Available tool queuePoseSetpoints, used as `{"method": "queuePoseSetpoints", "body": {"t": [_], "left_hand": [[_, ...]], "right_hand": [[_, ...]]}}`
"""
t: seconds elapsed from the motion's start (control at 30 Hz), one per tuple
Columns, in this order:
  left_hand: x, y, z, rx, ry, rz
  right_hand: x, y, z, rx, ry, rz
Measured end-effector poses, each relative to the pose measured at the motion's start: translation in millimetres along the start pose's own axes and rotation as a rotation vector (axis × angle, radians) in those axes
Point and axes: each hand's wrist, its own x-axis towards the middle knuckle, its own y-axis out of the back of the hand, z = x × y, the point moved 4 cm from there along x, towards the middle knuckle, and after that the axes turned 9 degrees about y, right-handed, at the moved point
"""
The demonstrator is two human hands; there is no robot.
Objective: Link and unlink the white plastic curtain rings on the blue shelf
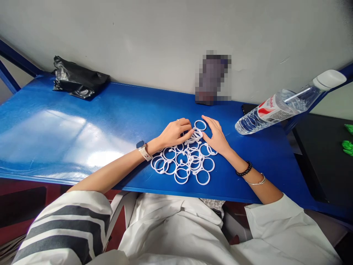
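Note:
Many thin white rings [203, 177], each with a small knob or tab, lie in an overlapping heap in front of me. My left hand [176, 132] is at the upper left of the heap, its fingers curled and its thumb against a small bunch of upright rings [196, 136]. Part of that grip is hidden behind the fingers. My right hand [216, 135] rests at the right of the bunch, fingers stretched out and thumb apart, the thumb tip close to the rings. Between the two hands, at the far side, a single ring [200, 125] lies flat.
The blue table [124, 106] meets a grey wall. A crumpled black plastic bag [79, 79] sits at the back left. A blurred-out upright object [212, 77] leans on the wall. At right stands a water bottle [275, 106], with a dark flat object [248, 109] behind it.

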Motion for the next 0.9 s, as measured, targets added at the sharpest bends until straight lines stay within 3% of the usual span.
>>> {"method": "queuePoseSetpoints", "body": {"t": [0.1,0.43,0.7,0.8,0.9], "left_hand": [[0.2,0.7,-0.5,0.002,0.019,-0.007],[1.1,-1.7,-4.7,0.011,0.068,-0.020],[1.1,-0.9,-3.4,-0.013,0.077,-0.042],[0.5,1.7,-2.7,-0.031,0.093,-0.006],[-0.5,4.0,-2.5,-0.044,0.114,0.037]], "right_hand": [[0.4,-2.4,-1.6,0.002,0.017,-0.047],[1.5,-1.6,0.1,-0.019,0.026,0.000],[-1.5,12.5,3.5,-0.012,-0.051,0.233],[-0.6,17.3,-9.5,-0.022,0.001,0.272],[0.7,17.3,-26.5,-0.060,0.145,0.240]]}}
